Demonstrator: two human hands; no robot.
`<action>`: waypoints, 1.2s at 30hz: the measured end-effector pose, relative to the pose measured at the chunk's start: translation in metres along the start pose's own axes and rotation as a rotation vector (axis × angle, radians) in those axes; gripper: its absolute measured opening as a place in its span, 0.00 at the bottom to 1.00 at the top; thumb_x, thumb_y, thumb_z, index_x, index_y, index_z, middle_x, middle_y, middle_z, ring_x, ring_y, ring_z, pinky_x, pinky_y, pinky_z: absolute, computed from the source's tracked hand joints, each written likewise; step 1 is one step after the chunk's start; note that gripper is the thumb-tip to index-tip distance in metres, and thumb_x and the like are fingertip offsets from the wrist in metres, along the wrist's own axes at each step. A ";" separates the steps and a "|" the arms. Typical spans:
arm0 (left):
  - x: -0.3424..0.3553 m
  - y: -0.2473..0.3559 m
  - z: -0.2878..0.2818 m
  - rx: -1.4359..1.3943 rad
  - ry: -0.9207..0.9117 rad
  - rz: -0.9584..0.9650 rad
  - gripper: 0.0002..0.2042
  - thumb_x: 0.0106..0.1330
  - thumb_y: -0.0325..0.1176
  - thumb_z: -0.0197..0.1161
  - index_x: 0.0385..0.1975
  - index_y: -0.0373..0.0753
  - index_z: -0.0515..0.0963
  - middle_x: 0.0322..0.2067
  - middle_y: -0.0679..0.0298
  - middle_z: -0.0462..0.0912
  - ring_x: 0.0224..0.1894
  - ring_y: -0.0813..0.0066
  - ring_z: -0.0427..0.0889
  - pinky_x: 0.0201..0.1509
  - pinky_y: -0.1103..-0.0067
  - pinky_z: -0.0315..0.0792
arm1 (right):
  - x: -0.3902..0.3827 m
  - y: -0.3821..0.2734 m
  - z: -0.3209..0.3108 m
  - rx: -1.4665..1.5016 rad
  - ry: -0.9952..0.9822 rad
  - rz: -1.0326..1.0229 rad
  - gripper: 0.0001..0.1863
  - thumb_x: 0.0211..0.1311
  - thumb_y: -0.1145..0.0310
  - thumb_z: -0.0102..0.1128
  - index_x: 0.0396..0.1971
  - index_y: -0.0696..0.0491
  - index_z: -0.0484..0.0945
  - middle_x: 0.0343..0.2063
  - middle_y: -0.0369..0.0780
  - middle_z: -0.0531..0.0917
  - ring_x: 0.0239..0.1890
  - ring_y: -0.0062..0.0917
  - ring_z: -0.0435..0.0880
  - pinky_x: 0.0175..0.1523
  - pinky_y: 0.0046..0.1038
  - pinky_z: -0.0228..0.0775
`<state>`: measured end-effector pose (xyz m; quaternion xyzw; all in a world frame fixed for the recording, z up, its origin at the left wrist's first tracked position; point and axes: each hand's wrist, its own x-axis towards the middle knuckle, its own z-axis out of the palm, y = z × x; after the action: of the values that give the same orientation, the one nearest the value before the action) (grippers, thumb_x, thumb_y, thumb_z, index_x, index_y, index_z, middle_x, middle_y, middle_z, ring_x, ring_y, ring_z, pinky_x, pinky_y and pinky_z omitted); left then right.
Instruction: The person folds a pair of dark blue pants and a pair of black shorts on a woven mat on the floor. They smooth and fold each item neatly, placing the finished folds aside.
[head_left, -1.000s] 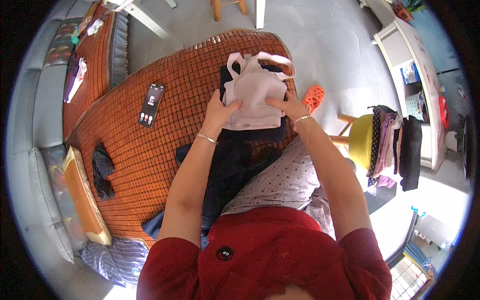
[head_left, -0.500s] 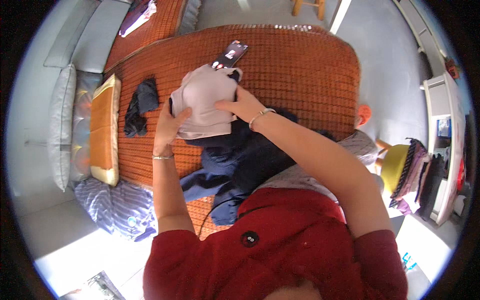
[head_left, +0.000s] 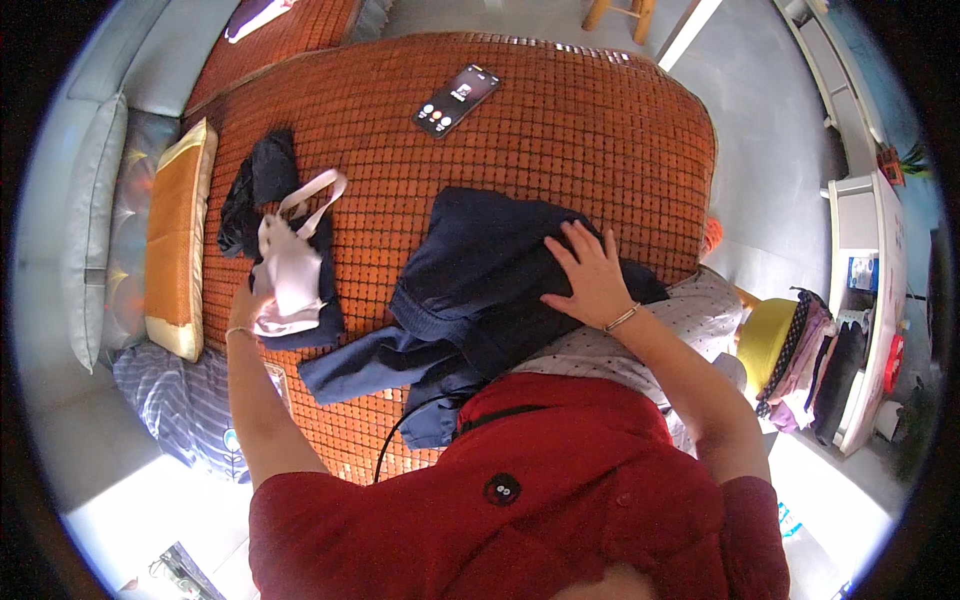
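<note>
My left hand (head_left: 250,302) has its fingers closed on the edge of a pale pink bra (head_left: 290,272) at the left of the mat. One strap loops up from it. A dark navy cloth shows beneath and beside the bra. My right hand (head_left: 590,275) lies open, fingers spread, on a bunched navy garment (head_left: 480,260) in front of my body. That garment has a ribbed band, and parts of it hang toward my lap. Just beyond the bra lies a crumpled black cloth (head_left: 262,185).
An orange-brown woven mat (head_left: 580,120) covers the seat. A phone with a lit screen (head_left: 456,102) lies far on it. At left are a tan cushion (head_left: 180,250) and a striped blue cloth (head_left: 185,405). Folded clothes sit on a yellow stool (head_left: 768,345) at right.
The bra has moved from the middle to the left, now in my left hand alone. My right hand has let go of it and come down onto the navy garment.
</note>
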<state>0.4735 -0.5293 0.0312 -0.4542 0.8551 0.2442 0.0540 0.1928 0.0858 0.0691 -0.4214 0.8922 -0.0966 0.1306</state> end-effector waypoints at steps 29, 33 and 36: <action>0.043 0.431 0.177 0.217 0.036 0.466 0.56 0.47 0.43 0.78 0.72 0.38 0.44 0.67 0.43 0.53 0.68 0.42 0.55 0.69 0.58 0.57 | -0.148 0.110 -0.028 0.995 0.610 0.594 0.13 0.55 0.76 0.65 0.41 0.59 0.80 0.34 0.38 0.84 0.38 0.21 0.80 0.48 0.24 0.71; 0.054 0.438 0.172 0.209 -0.131 0.332 0.59 0.45 0.45 0.79 0.72 0.38 0.41 0.69 0.44 0.52 0.69 0.42 0.54 0.70 0.57 0.56 | -0.145 0.116 -0.023 1.092 0.547 0.634 0.13 0.56 0.76 0.64 0.42 0.59 0.80 0.34 0.36 0.84 0.39 0.19 0.80 0.48 0.22 0.70; 0.056 0.434 0.174 0.181 -0.093 0.447 0.58 0.46 0.46 0.79 0.72 0.36 0.43 0.68 0.47 0.56 0.67 0.43 0.57 0.70 0.57 0.56 | -0.142 0.115 -0.026 1.108 0.534 0.657 0.13 0.56 0.76 0.65 0.42 0.59 0.80 0.35 0.36 0.84 0.39 0.17 0.79 0.48 0.22 0.70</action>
<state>0.0704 -0.2868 0.0211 -0.2355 0.9492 0.1933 0.0786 0.1882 0.2696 0.0832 0.0371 0.7943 -0.5934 0.1250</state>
